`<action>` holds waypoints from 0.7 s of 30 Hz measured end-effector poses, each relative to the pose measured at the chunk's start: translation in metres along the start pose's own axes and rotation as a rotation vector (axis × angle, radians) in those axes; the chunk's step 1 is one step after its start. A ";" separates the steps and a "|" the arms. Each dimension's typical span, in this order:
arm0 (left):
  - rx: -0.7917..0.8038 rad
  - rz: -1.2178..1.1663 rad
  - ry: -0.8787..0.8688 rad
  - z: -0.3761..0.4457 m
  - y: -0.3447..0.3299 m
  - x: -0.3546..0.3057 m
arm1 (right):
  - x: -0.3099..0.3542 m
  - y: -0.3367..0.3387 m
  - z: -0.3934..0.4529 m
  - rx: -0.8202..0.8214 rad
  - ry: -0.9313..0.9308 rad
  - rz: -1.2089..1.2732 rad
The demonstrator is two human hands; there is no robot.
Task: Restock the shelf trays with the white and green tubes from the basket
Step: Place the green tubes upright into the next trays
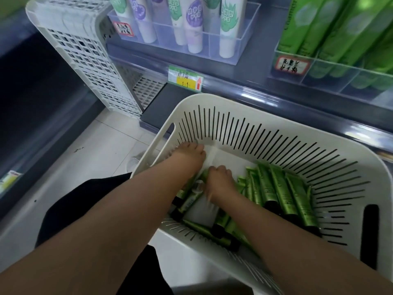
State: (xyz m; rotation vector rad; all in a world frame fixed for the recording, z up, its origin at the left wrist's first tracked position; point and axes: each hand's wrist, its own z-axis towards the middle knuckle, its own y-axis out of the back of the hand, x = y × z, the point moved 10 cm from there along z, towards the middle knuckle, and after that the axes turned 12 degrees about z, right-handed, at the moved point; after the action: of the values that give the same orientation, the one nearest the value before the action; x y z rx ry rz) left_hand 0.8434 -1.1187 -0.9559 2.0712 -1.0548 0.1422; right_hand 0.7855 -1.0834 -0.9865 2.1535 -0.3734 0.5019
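Observation:
A white slotted basket (265,128) sits in front of me, low beside the shelf. Green tubes with black caps (282,192) lie in its right half and under my arms. A blurred white tube (201,212) lies among them beneath my right wrist. My left hand (189,158) reaches palm down into the basket's far left corner, and its grip is hidden. My right hand (221,179) curls its fingers over green tubes beside it. On the shelf a clear tray (225,59) holds upright white tubes (227,28). Another clear tray (323,81) at the right holds green tubes (331,33).
A white perforated crate (85,60) stands on its end at the shelf's left. A green and yellow price tag (185,78) hangs on the shelf edge. Light tiled floor (102,150) lies to the left, with my dark clothing (85,199) below.

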 end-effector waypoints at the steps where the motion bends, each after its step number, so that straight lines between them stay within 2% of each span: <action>1: -0.006 -0.037 0.000 -0.004 0.002 0.001 | -0.002 0.003 -0.001 -0.008 -0.023 0.040; 5: -0.035 -0.273 0.026 -0.014 0.008 0.007 | -0.007 0.020 -0.004 -0.067 -0.088 0.262; 9: -0.011 -0.349 0.109 -0.028 0.022 0.017 | 0.000 0.043 -0.017 -0.125 -0.045 0.325; 17: -0.348 -0.541 0.197 -0.083 0.091 0.037 | 0.022 0.139 -0.080 -0.378 0.251 0.221; 21: -0.551 -0.563 0.218 -0.120 0.148 0.038 | 0.017 0.198 -0.122 -0.554 0.287 0.208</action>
State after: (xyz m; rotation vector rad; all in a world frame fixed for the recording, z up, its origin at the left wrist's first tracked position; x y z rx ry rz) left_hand 0.7890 -1.1108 -0.7694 1.7138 -0.2993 -0.1863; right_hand 0.6874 -1.0999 -0.7752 1.4937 -0.5089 0.7192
